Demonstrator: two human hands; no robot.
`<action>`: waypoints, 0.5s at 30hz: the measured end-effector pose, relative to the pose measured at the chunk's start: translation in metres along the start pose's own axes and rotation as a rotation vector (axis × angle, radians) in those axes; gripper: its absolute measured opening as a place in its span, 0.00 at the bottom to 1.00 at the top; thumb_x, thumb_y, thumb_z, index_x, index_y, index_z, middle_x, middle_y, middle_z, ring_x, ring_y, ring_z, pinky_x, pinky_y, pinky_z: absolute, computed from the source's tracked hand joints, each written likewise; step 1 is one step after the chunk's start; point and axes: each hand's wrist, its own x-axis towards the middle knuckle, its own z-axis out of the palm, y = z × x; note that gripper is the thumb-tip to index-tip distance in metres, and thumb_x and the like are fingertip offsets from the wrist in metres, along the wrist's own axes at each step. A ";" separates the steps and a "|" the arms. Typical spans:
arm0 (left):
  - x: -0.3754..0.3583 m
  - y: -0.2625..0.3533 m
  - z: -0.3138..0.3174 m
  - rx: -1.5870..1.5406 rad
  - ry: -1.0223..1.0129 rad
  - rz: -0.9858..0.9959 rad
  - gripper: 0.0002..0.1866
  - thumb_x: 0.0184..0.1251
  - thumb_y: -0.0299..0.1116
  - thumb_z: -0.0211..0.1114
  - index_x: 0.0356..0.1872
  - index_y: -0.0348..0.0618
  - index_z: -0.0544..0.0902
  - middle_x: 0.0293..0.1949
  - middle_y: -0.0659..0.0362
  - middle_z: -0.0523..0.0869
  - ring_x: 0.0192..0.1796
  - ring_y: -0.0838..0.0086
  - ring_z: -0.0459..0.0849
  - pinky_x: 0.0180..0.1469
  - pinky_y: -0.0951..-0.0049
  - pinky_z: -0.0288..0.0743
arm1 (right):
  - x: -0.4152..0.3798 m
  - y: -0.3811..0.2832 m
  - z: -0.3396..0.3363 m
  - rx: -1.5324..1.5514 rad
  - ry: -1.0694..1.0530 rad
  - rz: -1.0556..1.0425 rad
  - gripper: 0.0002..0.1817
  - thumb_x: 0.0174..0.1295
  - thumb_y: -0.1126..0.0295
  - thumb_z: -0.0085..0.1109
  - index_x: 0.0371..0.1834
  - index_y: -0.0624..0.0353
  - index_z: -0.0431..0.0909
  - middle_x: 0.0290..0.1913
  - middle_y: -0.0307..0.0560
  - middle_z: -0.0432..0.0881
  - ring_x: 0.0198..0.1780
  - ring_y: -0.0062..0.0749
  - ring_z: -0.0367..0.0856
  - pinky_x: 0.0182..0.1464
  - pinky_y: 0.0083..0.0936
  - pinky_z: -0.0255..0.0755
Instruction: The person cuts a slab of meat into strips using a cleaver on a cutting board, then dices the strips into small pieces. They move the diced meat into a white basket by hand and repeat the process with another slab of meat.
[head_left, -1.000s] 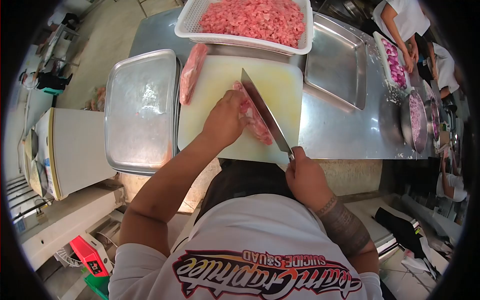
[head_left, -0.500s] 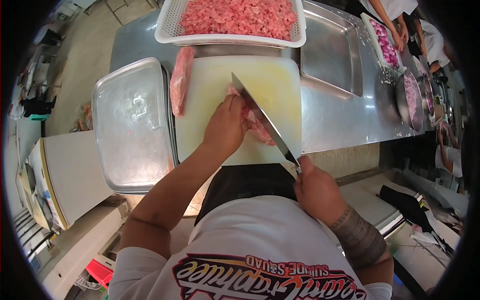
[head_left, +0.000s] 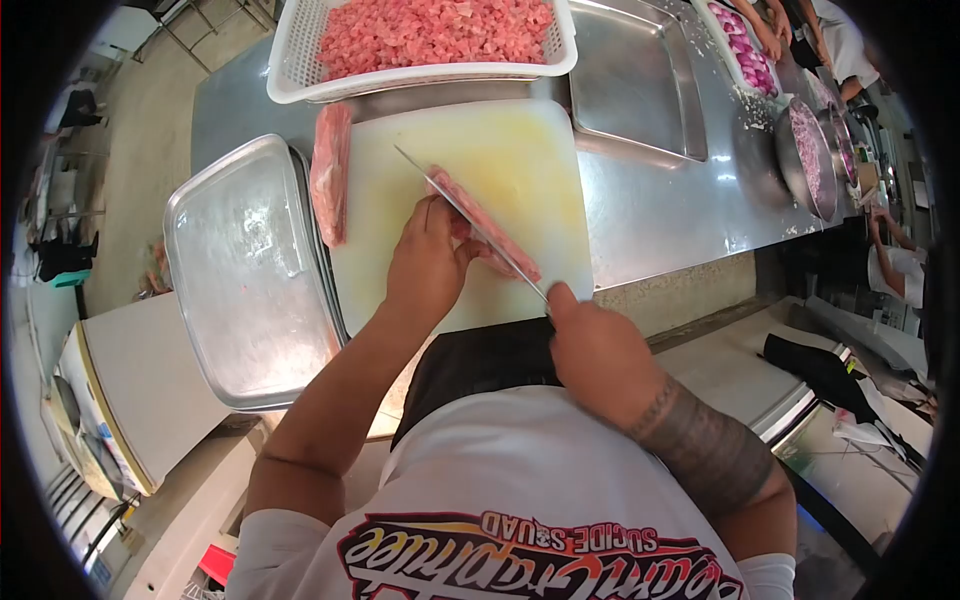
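My right hand [head_left: 590,345] is wrapped round the handle of a long knife [head_left: 470,218]. The blade, seen nearly edge-on, lies diagonally along a strip of raw meat [head_left: 490,222] on the white cutting board [head_left: 385,290]. My left hand [head_left: 428,258] presses the meat from the left side of the blade, its fingers bent and pressed together; part of the meat is hidden under them. Another long piece of raw meat [head_left: 330,175] rests at the board's left edge, touched by neither hand.
A white basket [head_left: 420,74] of diced meat stands beyond the board. Metal trays lie to the left [head_left: 250,280] and at the back right [head_left: 640,80]. Farther right are purple onions [head_left: 740,50], a bowl [head_left: 808,160] and other people's hands [head_left: 772,30].
The knife has turned from a tilted blade to nearly upright, and its tip has moved left. A strip of meat now shows on the blade's right. The whole view has shifted slightly.
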 end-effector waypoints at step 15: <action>-0.002 -0.004 0.006 0.020 -0.006 0.039 0.29 0.58 0.31 0.82 0.55 0.36 0.75 0.49 0.47 0.81 0.50 0.48 0.84 0.51 0.51 0.81 | 0.012 0.011 0.023 -0.005 -0.043 0.082 0.16 0.67 0.77 0.56 0.57 0.65 0.72 0.32 0.62 0.85 0.32 0.59 0.88 0.35 0.51 0.82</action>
